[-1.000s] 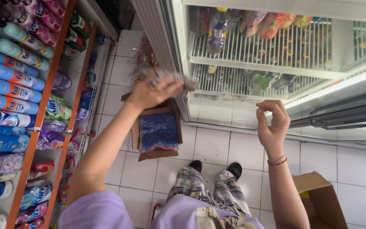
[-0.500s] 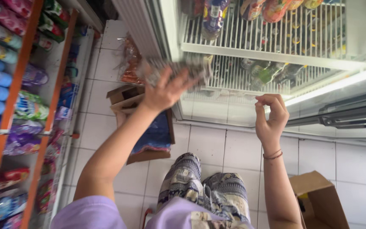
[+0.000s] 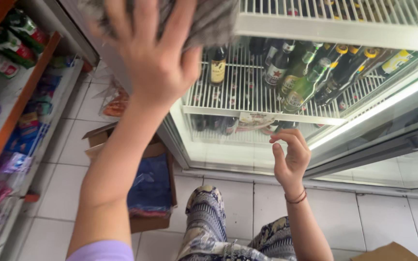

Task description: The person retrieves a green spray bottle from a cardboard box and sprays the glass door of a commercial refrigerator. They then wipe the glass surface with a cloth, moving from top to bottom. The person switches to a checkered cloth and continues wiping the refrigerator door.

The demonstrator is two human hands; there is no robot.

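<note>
My left hand [image 3: 156,58] is raised high at the top of the view, fingers spread and pressed on a grey cloth [image 3: 209,19] against the upper white frame of an open fridge [image 3: 325,31]. My right hand [image 3: 290,162] hangs lower in front of the fridge's bottom shelves, fingers loosely curled and holding nothing. Several dark and green glass bottles [image 3: 301,72] lie on a white wire shelf [image 3: 247,96] inside the fridge.
An open cardboard box [image 3: 146,193] with blue packets sits on the white tiled floor to my left. Store shelving [image 3: 15,106] with colourful packets lines the left side. Another cardboard box corner [image 3: 393,251] shows at bottom right. My patterned trousers [image 3: 209,227] are below.
My left hand with the grey cloth has risen up to the top of the fridge frame and now fills the upper view. The camera tilted upward; my right hand stayed low.
</note>
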